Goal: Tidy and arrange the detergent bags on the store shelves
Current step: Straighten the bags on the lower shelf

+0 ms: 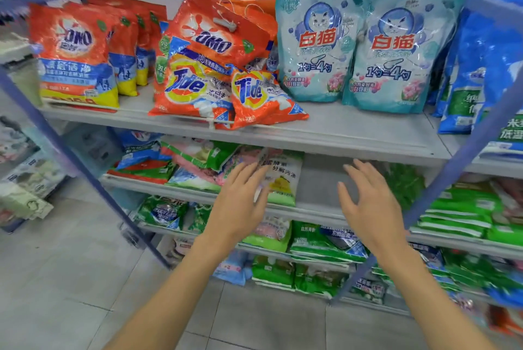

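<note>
Both hands out twd 2nd shelf (319,188), palms turned inward, wide gap btw them. L hand (240,202): fingers straight and loose, tips over the lower-left edge of the white-and-green bag (283,180). Touching or just in front, can't tell; no grip on it. R hand (368,202): fingers spread, slightly bent, holding nothing, hovers in front of the bare stretch of that shelf, right of the bag. Key relation: bag lies ahead of and a bit above L hand, left of the midline btw the hands. L is clearly nearer; R is apart from it, across the bare patch. Bag stands roughly upright, long axis near vertical w/ slight lean, face twd camera, base near the front lip, overlapping the pink and green bags (198,154) heaped on its left. Judgement: next move prob. takes the bag from both sides and shifts it right into the gap, so R has to close in. Surface: flat grey metal, looks smooth, bag shd slide. Room: little headroom under top shelf (353,131); dark green bags (404,182) bound the gap at right, blue upright (452,168) crosses there. Above, Tide bags (254,95) slump over the top shelf's front edge, untidy.
</note>
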Available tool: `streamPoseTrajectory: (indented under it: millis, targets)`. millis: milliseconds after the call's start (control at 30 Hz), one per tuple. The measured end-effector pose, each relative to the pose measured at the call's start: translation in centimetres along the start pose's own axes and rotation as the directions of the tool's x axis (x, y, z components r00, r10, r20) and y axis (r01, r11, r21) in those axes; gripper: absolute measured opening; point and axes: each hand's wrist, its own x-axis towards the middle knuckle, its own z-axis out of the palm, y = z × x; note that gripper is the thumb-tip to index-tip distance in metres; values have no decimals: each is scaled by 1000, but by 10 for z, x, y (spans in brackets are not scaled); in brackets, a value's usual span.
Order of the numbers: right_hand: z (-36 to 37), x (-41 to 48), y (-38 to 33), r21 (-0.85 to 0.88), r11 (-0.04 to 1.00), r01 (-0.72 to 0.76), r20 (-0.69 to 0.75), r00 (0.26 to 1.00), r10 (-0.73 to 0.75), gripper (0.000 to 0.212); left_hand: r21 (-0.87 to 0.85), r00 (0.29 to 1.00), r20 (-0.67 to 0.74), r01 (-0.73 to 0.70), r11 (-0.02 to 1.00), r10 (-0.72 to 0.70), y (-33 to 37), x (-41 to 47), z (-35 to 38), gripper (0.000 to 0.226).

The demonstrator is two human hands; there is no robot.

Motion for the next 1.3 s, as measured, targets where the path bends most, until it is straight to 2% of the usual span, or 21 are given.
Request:
streamPoseTrajectory:
  millis: [200,400,733,833,900,1000,1067,1167,1200,1267,1300]
  targets:
    - [39,-55,-44,-30,995,-94,241,965,99,53,33,984,117,133,991,-136,-50,-62,-6,52]
    - [75,-62,-74,16,986,-165,353,924,149,59,72,963,134,227,971,-235,-94,-74,-10,50]
    - [142,-16,-87,157,977,-145,390,918,74,57,102,920,114,364,926,-374,-154,-37,17,56]
    - [167,1,-89,176,972,-157,368,926,83,56,74,880,98,459,885,-464,-176,-11,35,60]
    - [184,11,-92,184,971,-155,343,936,85,54,-13,849,76,525,851,-523,-189,10,48,64]
    - [212,20,-98,199,968,-155,297,951,91,50,-263,752,91,651,713,-653,-205,45,66,58]
    - [229,21,-100,209,966,-151,286,954,87,46,-435,681,62,676,594,-730,-217,66,74,58]
    - [248,20,-102,208,961,-183,305,945,114,44,-583,597,104,685,438,-796,-232,91,75,93]
    - [253,19,-102,211,959,-187,299,947,119,45,-644,572,153,676,358,-805,-237,99,75,85]
    - [260,15,-103,226,955,-189,273,954,124,45,-753,536,232,627,199,-812,-248,112,77,51]
    - [263,14,-104,234,952,-196,261,956,133,45,-775,531,265,614,150,-805,-255,116,79,47]
